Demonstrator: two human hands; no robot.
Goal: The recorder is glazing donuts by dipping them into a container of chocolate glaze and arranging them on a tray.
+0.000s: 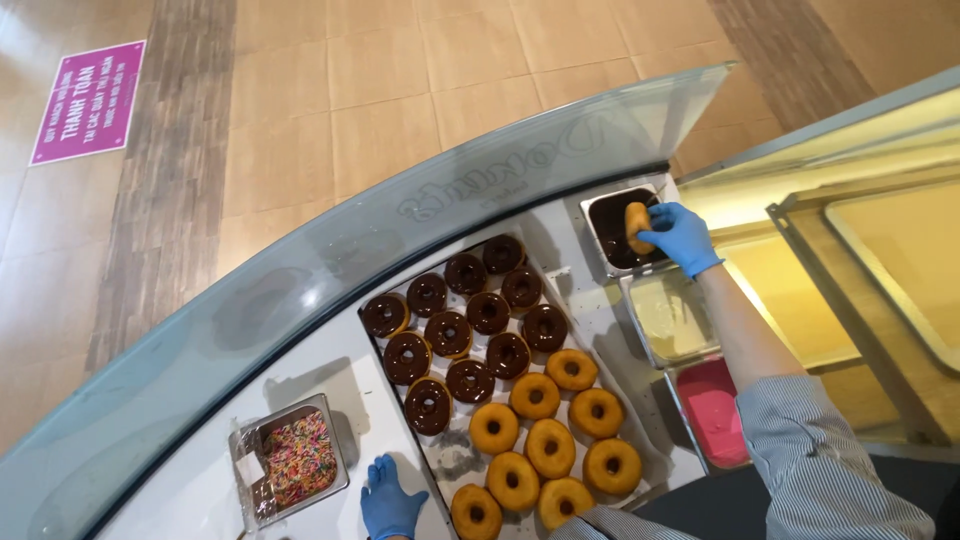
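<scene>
My right hand (682, 236), in a blue glove, grips a plain doughnut (636, 226) on edge over the metal pan of dark chocolate glaze (610, 235) at the far right of the counter. My left hand (388, 500), also in a blue glove, rests flat on the white counter near the front left corner of the tray (446, 458). That tray holds several chocolate-glazed doughnuts (470, 318) at its far end and several plain ones (550, 445) at its near end.
A metal pan of coloured sprinkles (297, 460) stands left of my left hand. Pans of pale cream glaze (672, 316) and pink glaze (712, 410) sit in a row below the chocolate pan. A curved glass screen (330, 260) borders the counter's far side.
</scene>
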